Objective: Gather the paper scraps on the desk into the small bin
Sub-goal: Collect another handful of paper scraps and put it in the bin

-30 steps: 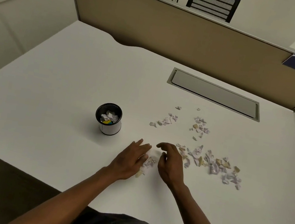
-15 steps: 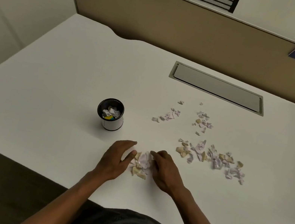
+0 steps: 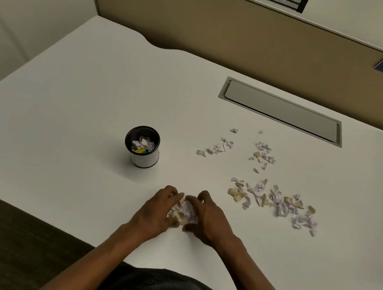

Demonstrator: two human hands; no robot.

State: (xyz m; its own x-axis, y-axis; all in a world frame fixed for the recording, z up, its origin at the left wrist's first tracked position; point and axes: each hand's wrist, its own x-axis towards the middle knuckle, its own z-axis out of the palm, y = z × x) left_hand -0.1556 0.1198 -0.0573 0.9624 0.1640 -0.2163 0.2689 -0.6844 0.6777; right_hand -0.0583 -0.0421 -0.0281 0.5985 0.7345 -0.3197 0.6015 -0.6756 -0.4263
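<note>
A small heap of paper scraps is sitting on the white desk near its front edge, cupped between the left hand and right hand, both curled around it. More loose scraps are lying to the right; the small bin is standing behind-left, partly filled.

The left hand and right hand cupped a small pile of paper scraps between them on the desk. The bin stood beyond the left hand; loose scraps lay beyond the right.
</note>
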